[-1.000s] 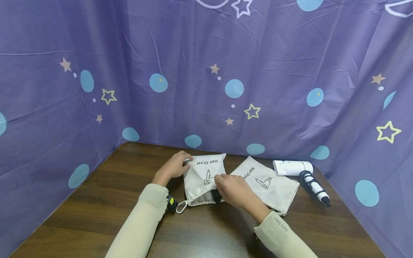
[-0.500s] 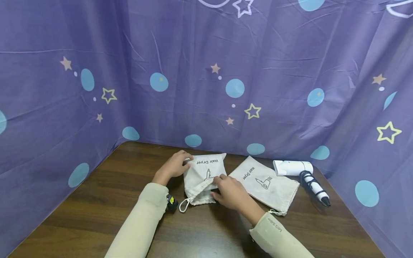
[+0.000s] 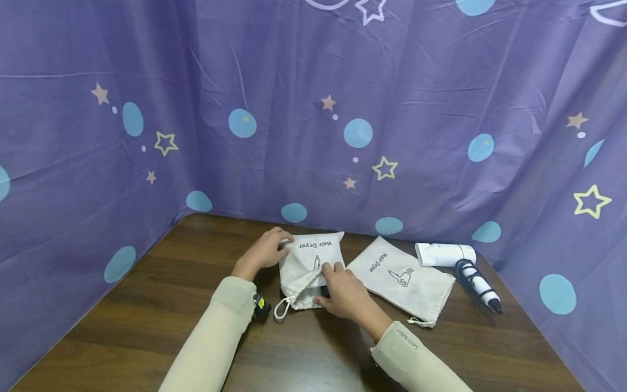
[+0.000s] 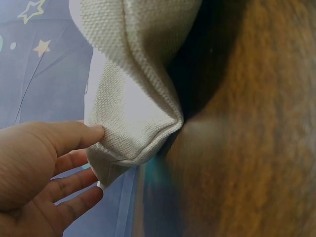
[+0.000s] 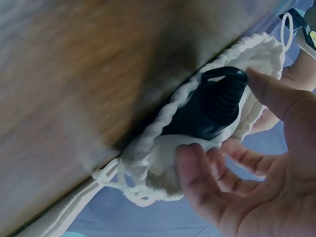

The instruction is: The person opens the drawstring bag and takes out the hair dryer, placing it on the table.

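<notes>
My left hand (image 3: 264,250) holds the far left corner of a white drawstring bag (image 3: 305,258) printed "Hair Dryer"; in the left wrist view its thumb lies on the cloth (image 4: 118,133) and fingers reach behind the corner. At the bag's near, gaping mouth is my right hand (image 3: 349,294), its fingers on the raised upper hem. In the right wrist view a black ribbed end with a cord loop (image 5: 217,106) shows inside the mouth, the thumb right at its tip. The rest of that thing is hidden in the bag.
A second "Hair Dryer" bag (image 3: 401,280) lies flat just right of the first. Beyond it, near the table's right edge, rests a white hair dryer (image 3: 446,255) with its black cord wound round the handle. A purple curtain (image 3: 313,179) borders the brown table (image 3: 294,354).
The right hand has shifted slightly left, and the bag's upper hem is raised and folded back. The black end, earlier poking out past the hem, now sits inside the mouth. The left hand stays put.
</notes>
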The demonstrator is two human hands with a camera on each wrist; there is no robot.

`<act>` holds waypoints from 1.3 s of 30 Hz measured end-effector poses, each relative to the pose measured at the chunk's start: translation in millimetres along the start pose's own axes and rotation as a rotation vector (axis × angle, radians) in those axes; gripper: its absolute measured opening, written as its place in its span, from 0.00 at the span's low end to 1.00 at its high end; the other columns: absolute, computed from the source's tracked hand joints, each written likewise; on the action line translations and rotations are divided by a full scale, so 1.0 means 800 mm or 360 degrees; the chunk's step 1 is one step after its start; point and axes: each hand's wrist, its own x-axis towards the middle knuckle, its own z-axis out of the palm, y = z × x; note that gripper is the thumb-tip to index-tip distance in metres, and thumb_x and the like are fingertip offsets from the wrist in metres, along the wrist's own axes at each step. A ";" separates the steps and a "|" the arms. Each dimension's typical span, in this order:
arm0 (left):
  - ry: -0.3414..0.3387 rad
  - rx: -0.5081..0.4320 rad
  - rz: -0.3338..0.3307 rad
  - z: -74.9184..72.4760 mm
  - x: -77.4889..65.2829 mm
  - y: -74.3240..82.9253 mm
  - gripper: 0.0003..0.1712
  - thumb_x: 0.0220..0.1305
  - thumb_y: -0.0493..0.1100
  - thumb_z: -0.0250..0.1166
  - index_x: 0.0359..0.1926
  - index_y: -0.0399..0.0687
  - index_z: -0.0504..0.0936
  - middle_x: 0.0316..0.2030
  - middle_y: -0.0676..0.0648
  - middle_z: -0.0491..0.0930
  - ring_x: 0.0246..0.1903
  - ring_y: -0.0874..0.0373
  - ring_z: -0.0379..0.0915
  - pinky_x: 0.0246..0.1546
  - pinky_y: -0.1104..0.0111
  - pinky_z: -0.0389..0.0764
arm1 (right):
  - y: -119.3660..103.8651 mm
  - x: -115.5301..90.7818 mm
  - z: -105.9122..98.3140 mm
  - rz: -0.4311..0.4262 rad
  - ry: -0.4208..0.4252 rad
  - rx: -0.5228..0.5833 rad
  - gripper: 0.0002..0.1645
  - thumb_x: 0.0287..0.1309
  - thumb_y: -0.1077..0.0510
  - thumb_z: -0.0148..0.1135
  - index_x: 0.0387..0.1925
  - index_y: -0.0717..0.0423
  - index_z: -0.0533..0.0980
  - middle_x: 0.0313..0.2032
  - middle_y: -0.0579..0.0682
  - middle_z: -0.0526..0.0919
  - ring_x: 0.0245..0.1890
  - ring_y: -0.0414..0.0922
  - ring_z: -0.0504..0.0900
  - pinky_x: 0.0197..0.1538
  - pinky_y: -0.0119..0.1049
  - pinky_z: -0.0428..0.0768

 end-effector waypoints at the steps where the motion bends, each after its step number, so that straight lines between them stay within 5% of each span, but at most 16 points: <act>1: 0.0000 0.0000 0.0000 0.000 0.000 0.000 0.17 0.69 0.38 0.66 0.56 0.41 0.83 0.56 0.39 0.77 0.58 0.43 0.74 0.60 0.50 0.75 | -0.002 0.001 0.001 0.0030 -0.0008 0.0017 0.37 0.48 0.40 0.80 0.46 0.56 0.68 0.35 0.55 0.71 0.27 0.54 0.76 0.25 0.46 0.76; 10: -0.0028 0.0008 -0.0012 -0.003 0.004 0.000 0.16 0.70 0.38 0.65 0.57 0.42 0.82 0.55 0.39 0.77 0.57 0.42 0.73 0.59 0.50 0.75 | -0.013 0.005 0.002 0.0204 -0.0035 0.0131 0.33 0.43 0.60 0.78 0.48 0.59 0.67 0.37 0.62 0.72 0.29 0.59 0.79 0.29 0.51 0.79; 17: -0.0061 -0.0017 -0.0039 -0.002 0.002 -0.002 0.20 0.68 0.33 0.60 0.59 0.42 0.82 0.57 0.40 0.76 0.58 0.43 0.73 0.59 0.51 0.75 | -0.009 0.005 -0.002 0.0255 0.0022 0.0181 0.29 0.40 0.58 0.78 0.40 0.59 0.68 0.36 0.61 0.72 0.26 0.58 0.78 0.27 0.49 0.78; 28: 0.0046 0.0042 0.0005 0.002 0.002 -0.010 0.20 0.61 0.27 0.63 0.54 0.39 0.84 0.52 0.39 0.80 0.55 0.42 0.75 0.58 0.51 0.76 | -0.001 0.013 -0.010 0.0343 0.0425 0.0108 0.19 0.38 0.64 0.74 0.31 0.60 0.71 0.28 0.63 0.77 0.27 0.63 0.81 0.31 0.55 0.80; 39: 0.0102 0.0062 -0.0113 0.006 0.005 -0.012 0.15 0.62 0.29 0.66 0.49 0.39 0.84 0.48 0.40 0.80 0.52 0.43 0.77 0.54 0.52 0.78 | 0.008 0.018 -0.012 0.0411 0.0452 0.0123 0.20 0.41 0.64 0.78 0.33 0.62 0.73 0.28 0.64 0.84 0.32 0.64 0.86 0.35 0.56 0.82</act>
